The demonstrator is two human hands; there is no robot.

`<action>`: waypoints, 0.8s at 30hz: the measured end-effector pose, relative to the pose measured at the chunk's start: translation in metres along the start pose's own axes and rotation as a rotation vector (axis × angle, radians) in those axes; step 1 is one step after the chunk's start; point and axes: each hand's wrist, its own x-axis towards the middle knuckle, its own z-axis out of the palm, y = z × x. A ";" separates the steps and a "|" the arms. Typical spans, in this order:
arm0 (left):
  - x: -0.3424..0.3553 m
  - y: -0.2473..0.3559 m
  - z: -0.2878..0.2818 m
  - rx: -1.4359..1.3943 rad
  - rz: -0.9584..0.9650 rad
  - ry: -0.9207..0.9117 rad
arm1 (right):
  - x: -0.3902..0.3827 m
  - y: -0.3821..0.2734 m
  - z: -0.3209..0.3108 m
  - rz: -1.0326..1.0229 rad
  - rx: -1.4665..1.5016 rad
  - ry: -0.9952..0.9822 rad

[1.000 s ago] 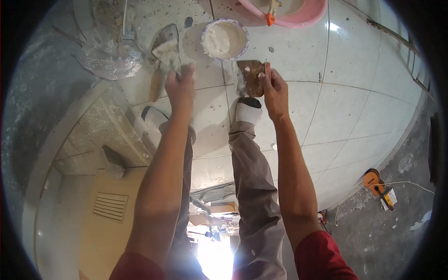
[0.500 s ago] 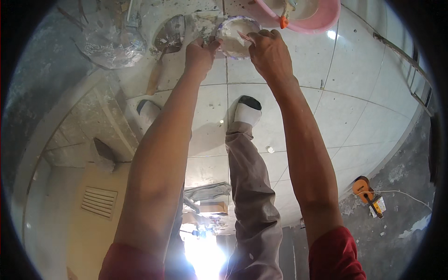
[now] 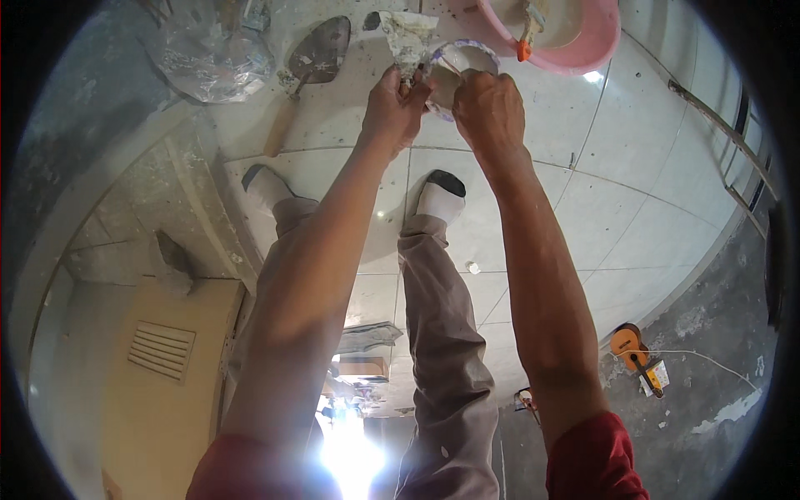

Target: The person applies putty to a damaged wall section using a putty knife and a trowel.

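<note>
A small round bowl with a purple-patterned rim and pale paste inside stands on the tiles between my hands, apparently tilted. My left hand is closed at the bowl's left side, on a flat, paste-smeared scraper that points away from me; its handle is hidden by the fingers. Over the near right rim, my right hand is closed with knuckles up. A thin pinkish stick-like edge shows in the bowl beside it, but the fingers hide what they grip.
A trowel with a wooden handle lies to the left, beside a crumpled clear plastic bag. At the far right sits a pink tub with an orange-tipped tool in it. My feet are on the tiles below my hands.
My left hand has moved right with the scraper, closer to the bowl. The bowl has shifted right and looks more tilted. My right hand has come lower over its near rim.
</note>
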 end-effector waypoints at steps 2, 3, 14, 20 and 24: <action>-0.014 0.007 -0.003 -0.024 0.000 0.003 | -0.005 -0.009 -0.016 0.084 0.009 -0.039; -0.020 0.011 -0.004 -0.048 0.000 0.000 | -0.005 -0.013 -0.026 0.173 0.016 -0.077; -0.075 0.067 -0.002 -0.035 -0.018 0.021 | -0.005 -0.033 -0.102 0.339 0.249 -0.181; -0.079 0.092 -0.007 -0.088 -0.036 0.028 | -0.021 -0.048 -0.123 0.333 0.322 -0.144; -0.073 0.094 -0.006 -0.232 -0.099 0.024 | -0.019 -0.049 -0.125 0.235 0.219 -0.037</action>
